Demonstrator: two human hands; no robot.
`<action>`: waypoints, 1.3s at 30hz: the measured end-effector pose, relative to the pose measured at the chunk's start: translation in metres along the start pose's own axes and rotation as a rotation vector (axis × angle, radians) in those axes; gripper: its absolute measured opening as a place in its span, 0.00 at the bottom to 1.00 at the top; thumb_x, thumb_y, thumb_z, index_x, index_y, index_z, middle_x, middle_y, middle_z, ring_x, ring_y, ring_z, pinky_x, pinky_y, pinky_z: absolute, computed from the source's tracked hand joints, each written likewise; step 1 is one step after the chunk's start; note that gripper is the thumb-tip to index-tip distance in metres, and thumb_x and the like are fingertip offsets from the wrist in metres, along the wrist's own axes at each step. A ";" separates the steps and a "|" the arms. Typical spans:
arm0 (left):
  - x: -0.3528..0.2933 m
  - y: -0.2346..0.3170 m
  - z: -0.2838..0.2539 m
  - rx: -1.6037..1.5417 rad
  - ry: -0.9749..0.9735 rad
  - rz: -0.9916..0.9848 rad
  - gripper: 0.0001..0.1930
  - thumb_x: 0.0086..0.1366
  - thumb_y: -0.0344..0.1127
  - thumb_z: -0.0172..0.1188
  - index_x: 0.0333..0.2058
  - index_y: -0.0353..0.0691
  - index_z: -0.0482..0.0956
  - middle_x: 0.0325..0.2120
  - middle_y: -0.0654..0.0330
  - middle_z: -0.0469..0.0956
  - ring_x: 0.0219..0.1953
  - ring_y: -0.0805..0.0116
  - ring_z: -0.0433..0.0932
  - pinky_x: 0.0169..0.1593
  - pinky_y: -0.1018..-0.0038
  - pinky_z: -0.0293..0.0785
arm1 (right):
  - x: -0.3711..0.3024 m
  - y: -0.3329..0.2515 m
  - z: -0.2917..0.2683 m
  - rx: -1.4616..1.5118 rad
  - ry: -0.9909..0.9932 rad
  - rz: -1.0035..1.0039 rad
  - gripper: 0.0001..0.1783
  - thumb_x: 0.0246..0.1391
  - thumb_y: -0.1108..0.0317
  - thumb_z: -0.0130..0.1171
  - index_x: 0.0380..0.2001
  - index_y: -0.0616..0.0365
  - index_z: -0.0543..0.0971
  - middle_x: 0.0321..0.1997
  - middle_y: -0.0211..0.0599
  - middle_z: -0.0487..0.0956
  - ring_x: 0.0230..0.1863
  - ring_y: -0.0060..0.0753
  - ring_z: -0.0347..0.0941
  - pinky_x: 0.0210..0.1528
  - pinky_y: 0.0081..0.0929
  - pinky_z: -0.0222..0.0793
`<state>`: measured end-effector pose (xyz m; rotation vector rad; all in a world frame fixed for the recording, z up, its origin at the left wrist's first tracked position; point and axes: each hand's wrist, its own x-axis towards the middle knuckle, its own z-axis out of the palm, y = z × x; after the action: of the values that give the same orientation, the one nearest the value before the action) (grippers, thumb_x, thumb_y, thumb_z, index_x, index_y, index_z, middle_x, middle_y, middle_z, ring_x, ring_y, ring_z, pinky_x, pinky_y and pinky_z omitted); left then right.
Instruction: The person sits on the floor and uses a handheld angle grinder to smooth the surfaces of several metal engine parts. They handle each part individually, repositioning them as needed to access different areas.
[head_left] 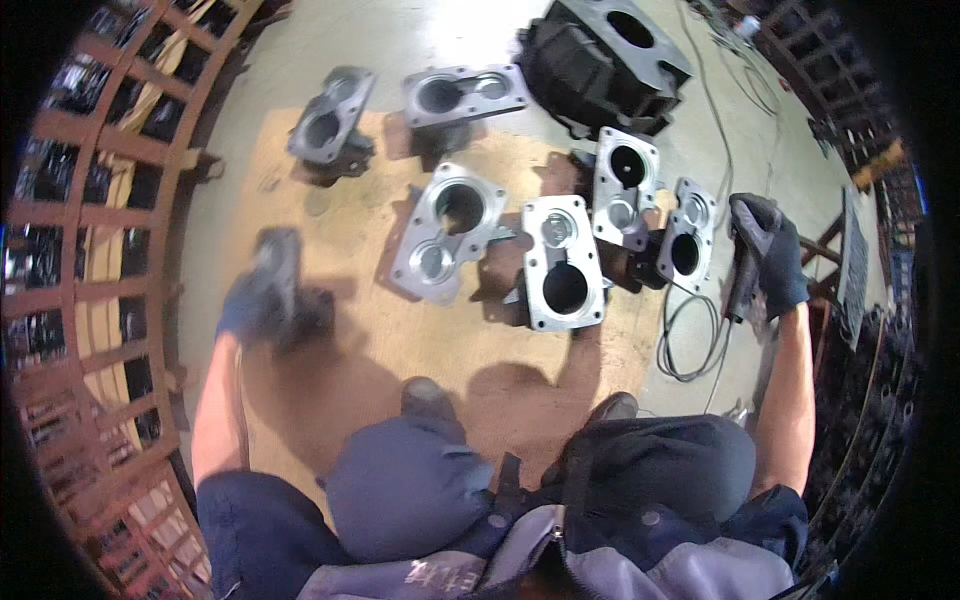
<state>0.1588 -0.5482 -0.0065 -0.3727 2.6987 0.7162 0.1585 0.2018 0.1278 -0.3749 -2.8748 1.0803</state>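
Jacket (640, 555) and bent knees (410, 490) come nearest in the head view, at the near edge of a tan board (350, 265). By the board's left edge, the gloved left hand (250, 302) is wrapped around a grey casting (283, 258), both blurred. Beyond the right edge, the gloved right hand (785, 268) grips a dark tool (742, 287), near a looped cable (680, 375). One tilted casting (340, 103) sits at the far left corner, a wide casting (465, 93) at the far edge, a large casting (438, 235) and a pale casting (562, 253) mid-board, a narrow casting (624, 190) and a small casting (690, 226) toward the right edge. Past the far edge stands a black housing (600, 70).
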 end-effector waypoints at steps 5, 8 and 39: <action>-0.029 0.022 0.033 0.195 0.292 -0.066 0.13 0.58 0.37 0.64 0.40 0.39 0.77 0.32 0.41 0.81 0.39 0.38 0.81 0.41 0.56 0.75 | -0.034 0.082 -0.001 0.254 0.079 0.181 0.20 0.63 0.59 0.63 0.48 0.65 0.83 0.42 0.37 0.86 0.42 0.25 0.79 0.47 0.24 0.74; -0.010 0.045 0.029 0.318 0.326 -0.002 0.14 0.58 0.42 0.64 0.39 0.41 0.78 0.32 0.42 0.82 0.38 0.37 0.81 0.40 0.53 0.75 | -0.055 0.061 0.015 0.220 0.085 0.275 0.19 0.63 0.58 0.63 0.45 0.64 0.85 0.40 0.36 0.86 0.41 0.23 0.79 0.44 0.24 0.73; -0.065 0.494 0.086 0.573 0.077 1.488 0.19 0.56 0.35 0.64 0.47 0.38 0.81 0.47 0.49 0.80 0.54 0.48 0.77 0.57 0.59 0.73 | -0.011 0.267 0.017 -0.399 0.321 0.687 0.40 0.47 0.41 0.65 0.58 0.57 0.76 0.55 0.60 0.79 0.56 0.58 0.77 0.57 0.47 0.73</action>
<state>0.0768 -0.0785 0.1606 1.8634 2.6591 0.1162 0.2229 0.3821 -0.0591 -1.4787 -2.6828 0.3922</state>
